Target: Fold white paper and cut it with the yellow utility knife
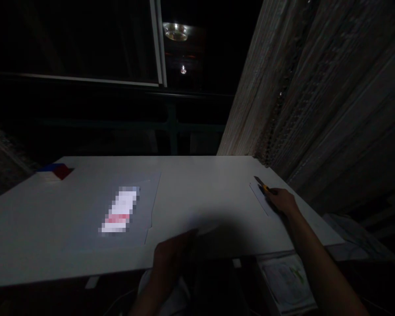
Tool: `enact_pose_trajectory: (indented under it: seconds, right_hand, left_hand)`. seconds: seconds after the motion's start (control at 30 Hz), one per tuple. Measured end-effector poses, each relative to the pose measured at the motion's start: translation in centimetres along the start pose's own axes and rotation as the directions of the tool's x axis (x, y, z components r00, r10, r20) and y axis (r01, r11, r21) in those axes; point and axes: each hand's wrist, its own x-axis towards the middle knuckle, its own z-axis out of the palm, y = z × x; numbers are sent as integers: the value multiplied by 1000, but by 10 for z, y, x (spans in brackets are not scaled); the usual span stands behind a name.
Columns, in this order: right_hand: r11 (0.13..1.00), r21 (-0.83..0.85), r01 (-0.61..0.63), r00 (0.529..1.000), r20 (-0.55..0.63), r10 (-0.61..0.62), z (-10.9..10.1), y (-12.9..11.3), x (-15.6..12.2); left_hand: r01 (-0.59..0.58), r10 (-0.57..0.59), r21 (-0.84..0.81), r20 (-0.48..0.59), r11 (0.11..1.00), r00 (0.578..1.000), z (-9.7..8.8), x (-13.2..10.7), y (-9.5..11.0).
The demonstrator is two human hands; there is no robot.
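At the right side of the white table [197, 175], my right hand [283, 201] is closed around a utility knife [266, 188] with a yellow and dark handle. Its blade points away and to the left. Just beneath the knife lies a thin white sheet or slip [258, 197]. My left hand [171, 256] is near the front edge in dim light, fingers drawn together. A pale slip like a piece of paper [208, 228] shows at its fingertips; shadow hides the grip's details.
A phone with a lit, pixelated screen [120, 210] lies on white paper sheets [148, 210] at the left. A blue, red and white block [54, 172] sits at the far left. Curtains [270, 87] hang at the right. Below the front edge is a pale box-like item [286, 281].
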Motion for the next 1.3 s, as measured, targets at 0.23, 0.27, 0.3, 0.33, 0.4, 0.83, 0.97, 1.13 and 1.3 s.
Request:
enact_pose_trajectory:
  seconds: [0.23,0.27,0.3,0.33,0.4,0.83,0.97,1.13,1.3]
  right_hand:
    - [985,158,62,982,-188,-32,-23,-40,-21]
    - [937,306,168,975,-192,-112,-27,-59,-30]
    - [843,472,258,966,-158,-207,-31,-79,-39]
    - [720,629,294,945,-78,-317,-34,-101,-49]
    - [490,835,249,853,50,-519,-35,-141,-63]
    - [308,949,63,839,117,-531,24,-199,-42]
    - [299,946,124,814,75,-576,37,-195,-44]
    - [273,959,80,817,94,-569,43,-193,-46]
    - [240,969,67,808,88,-583,41,-195,-52]
  left_hand:
    - [544,-778,-646,-127,536,615,-35,78,21]
    - [519,-786,-699,-100,492,610,-32,86,19]
    - [488,-788,-738,-96,467,609,-28,93,15]
    - [468,-784,-758,-90,454,614,-23,99,11]
    - [450,-763,-766,-81,459,641,-15,109,4]
    - [435,-558,-851,215,296,801,30,143,-31]
    - [425,-647,-836,114,348,754,41,140,-41]
    - [375,-674,-868,65,325,736,38,138,-43]
    - [355,-664,-882,66,310,745,35,136,-41]
